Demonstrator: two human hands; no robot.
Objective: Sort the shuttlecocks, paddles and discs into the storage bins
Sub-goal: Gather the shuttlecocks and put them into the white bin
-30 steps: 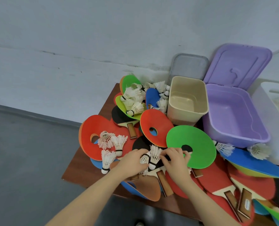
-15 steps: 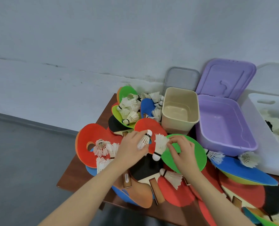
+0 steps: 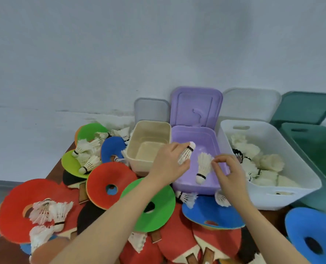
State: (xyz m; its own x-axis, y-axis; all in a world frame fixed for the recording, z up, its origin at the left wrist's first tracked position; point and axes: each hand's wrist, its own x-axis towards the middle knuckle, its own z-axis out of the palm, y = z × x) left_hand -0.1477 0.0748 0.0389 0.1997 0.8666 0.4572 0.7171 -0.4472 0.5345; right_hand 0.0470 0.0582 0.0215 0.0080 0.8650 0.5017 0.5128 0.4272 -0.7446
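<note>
My left hand (image 3: 169, 163) is closed around a white shuttlecock (image 3: 187, 153), cork up, above the left edge of the purple bin (image 3: 193, 187). My right hand (image 3: 228, 173) pinches the feather skirt of a second shuttlecock (image 3: 203, 167), which hangs cork down over the purple bin. The white bin (image 3: 292, 195) to the right holds several shuttlecocks. Coloured discs lie piled on the table: red (image 3: 108, 180), green (image 3: 158, 216), blue (image 3: 211, 216). Red paddles (image 3: 177, 242) lie under them near the front.
A beige bin (image 3: 139, 164) stands left of the purple one, and a green bin (image 3: 322, 168) at the far right. Lids lean on the wall behind the bins. More shuttlecocks (image 3: 87, 155) rest on the discs at left, near the table's left edge.
Both hands picked up a shuttlecock each from the pile and carried them up and right, from over the discs to above the purple bin. The view swung right, showing the white and green bins.
</note>
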